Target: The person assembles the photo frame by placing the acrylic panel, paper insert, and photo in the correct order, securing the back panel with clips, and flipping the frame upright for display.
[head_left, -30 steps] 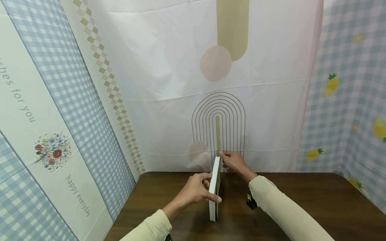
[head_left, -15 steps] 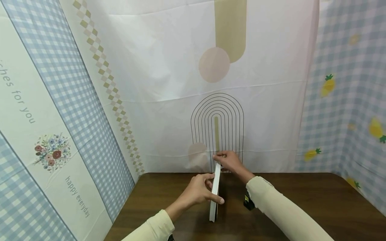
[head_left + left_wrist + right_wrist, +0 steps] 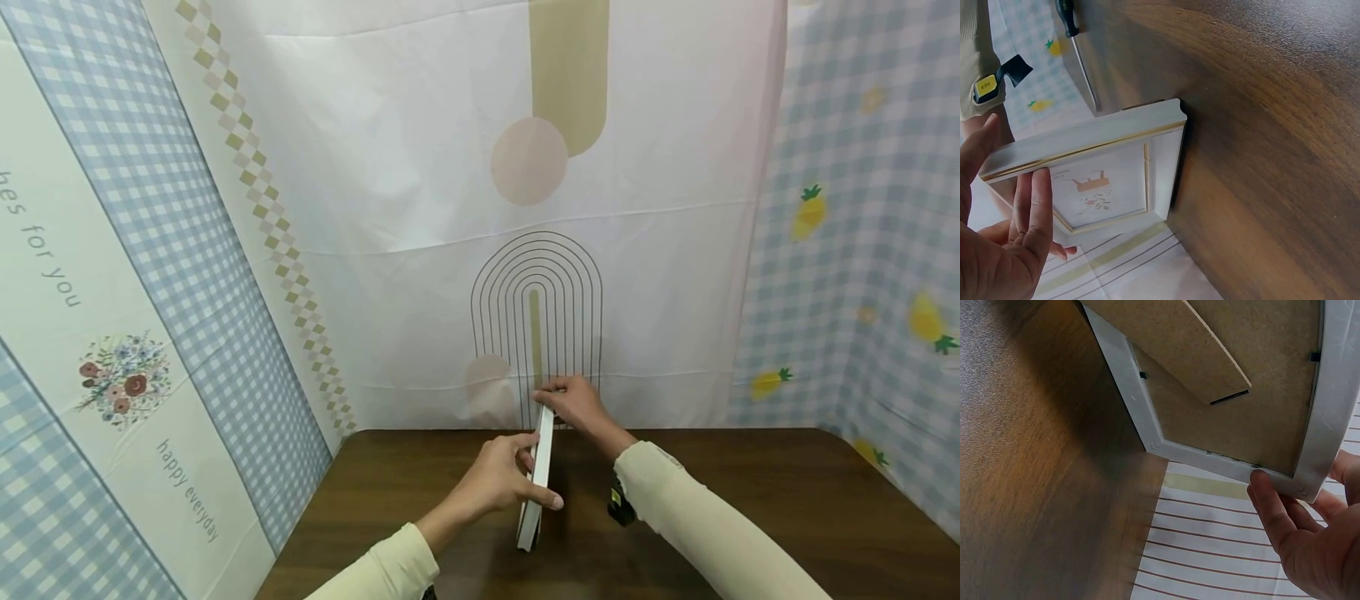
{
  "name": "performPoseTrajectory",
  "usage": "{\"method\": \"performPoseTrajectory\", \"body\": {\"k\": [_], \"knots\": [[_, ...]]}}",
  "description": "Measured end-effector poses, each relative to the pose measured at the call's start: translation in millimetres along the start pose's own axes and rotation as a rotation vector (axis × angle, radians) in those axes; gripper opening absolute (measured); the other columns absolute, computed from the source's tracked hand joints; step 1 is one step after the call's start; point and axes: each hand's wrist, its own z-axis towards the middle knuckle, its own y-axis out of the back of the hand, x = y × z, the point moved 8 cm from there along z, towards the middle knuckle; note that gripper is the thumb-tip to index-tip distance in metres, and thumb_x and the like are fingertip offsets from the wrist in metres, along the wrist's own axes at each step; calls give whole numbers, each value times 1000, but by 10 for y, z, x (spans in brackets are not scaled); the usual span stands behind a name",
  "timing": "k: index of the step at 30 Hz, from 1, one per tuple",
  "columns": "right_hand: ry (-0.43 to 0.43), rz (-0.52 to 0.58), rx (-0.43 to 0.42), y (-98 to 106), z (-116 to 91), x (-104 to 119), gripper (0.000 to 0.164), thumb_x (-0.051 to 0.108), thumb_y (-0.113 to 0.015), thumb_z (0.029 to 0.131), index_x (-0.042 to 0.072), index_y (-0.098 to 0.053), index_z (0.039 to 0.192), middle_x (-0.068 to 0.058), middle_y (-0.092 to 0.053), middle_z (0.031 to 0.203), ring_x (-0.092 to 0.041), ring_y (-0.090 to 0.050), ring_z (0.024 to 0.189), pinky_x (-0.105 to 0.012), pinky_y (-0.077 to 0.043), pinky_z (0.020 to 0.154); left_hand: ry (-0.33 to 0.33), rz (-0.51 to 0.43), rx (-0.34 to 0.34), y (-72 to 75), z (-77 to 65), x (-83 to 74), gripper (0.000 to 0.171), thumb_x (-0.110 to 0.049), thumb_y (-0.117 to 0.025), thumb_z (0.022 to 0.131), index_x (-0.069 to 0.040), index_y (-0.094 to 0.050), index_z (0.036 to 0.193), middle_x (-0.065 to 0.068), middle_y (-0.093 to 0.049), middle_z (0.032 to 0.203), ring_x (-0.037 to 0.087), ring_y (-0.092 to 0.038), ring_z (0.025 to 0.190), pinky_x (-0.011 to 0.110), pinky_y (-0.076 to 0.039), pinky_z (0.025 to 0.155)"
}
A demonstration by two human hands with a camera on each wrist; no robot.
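A white picture frame (image 3: 528, 527) stands on edge on the dark wooden table, seen nearly edge-on in the head view. Its front, in the left wrist view, has gold trim and a printed picture (image 3: 1094, 187). The right wrist view shows the brown backboard (image 3: 1272, 425) with a stand leg (image 3: 1179, 350) lying slanted across it. My left hand (image 3: 487, 479) grips the upper edge at the near part, fingers on the front and thumb across to the back side. At the far upper corner, my right hand (image 3: 573, 404) pinches the rim, thumb against the back.
A screwdriver (image 3: 1075, 47) with a dark handle lies on the table (image 3: 675, 500), seen in the left wrist view. Behind the table's far edge hangs a white printed cloth (image 3: 420, 333). Blue checked cloths (image 3: 817, 317) flank both sides.
My right hand has shifted left onto the frame's far corner and taken hold of it. The frame has turned slightly, so less of its back shows. My left hand keeps its grip.
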Motion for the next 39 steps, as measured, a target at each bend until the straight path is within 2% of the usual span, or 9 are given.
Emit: {"method": "performPoseTrajectory", "body": {"k": [5, 9, 11, 16, 23, 28, 30, 35, 39], "knots": [[41, -59, -23, 42, 72, -110, 35, 41, -80, 101, 8, -89, 110, -11, -85, 102, -23, -71, 80, -32, -58, 59, -5, -6, 15, -38, 16, -31, 100, -21, -109, 72, -1, -63, 158, -2, -71, 94, 12, -61, 79, 24, -56, 68], [-10, -67, -20, 109, -33, 10, 30, 32, -79, 101, 6, -89, 110, -15, -86, 112, -29, -76, 94, -35, -64, 69, -7, -10, 30, -78, 22, -62, 100, -19, -109, 72, -2, -62, 158, -3, -70, 91, 11, -57, 72, 22, -51, 63], [2, -81, -27, 109, 3, -62, 30, 33, -79, 100, 6, -90, 108, -14, -86, 109, -27, -76, 91, -36, -65, 67, -12, -7, 36, -102, 24, -77, 101, -19, -109, 72, -2, -62, 159, -3, -70, 90, 11, -56, 71, 21, -50, 61], [62, -87, -49, 85, 250, -475, 30, 37, -82, 98, 9, -90, 100, -9, -85, 96, -22, -71, 78, -35, -60, 57, -28, -5, 40, -155, 35, -116, 101, -20, -109, 72, -1, -62, 159, -4, -70, 91, 9, -57, 73, 20, -52, 63], [16, -99, -60, 101, 505, -888, 27, 43, -86, 92, 16, -91, 92, 2, -84, 87, -14, -70, 73, -27, -57, 53, -56, 22, 45, -240, 69, -149, 98, -20, -108, 73, 1, -62, 158, -5, -69, 90, 6, -55, 69, 19, -52, 67], [-14, -93, -64, 174, 286, -629, 27, 36, -84, 93, 10, -91, 95, -7, -86, 94, -21, -72, 80, -30, -60, 59, -62, 25, 32, -290, 73, -165, 99, -21, -109, 72, 2, -63, 157, -5, -69, 90, 6, -56, 75, 19, -53, 67], [17, -98, -72, 189, 242, -586, 28, 35, -83, 95, 7, -90, 96, -11, -86, 97, -23, -72, 81, -31, -59, 59, -63, 15, 32, -311, 72, -171, 99, -21, -109, 72, 2, -63, 156, -4, -69, 90, 7, -56, 75, 19, -52, 65], [25, -116, -73, 143, 441, -957, 28, 45, -86, 94, 18, -92, 94, -3, -86, 96, -16, -70, 80, -25, -56, 58, -65, -8, 40, -357, 80, -174, 98, -20, -109, 72, 3, -64, 155, -3, -69, 90, 6, -56, 74, 19, -51, 62], [2, -142, -90, 121, 532, -1157, 23, 48, -87, 92, 25, -92, 92, 0, -87, 100, -18, -74, 88, -27, -61, 65, -78, 0, 44, -392, 95, -169, 96, -20, -109, 72, 4, -65, 154, -5, -69, 88, 4, -55, 72, 18, -51, 63]]}}
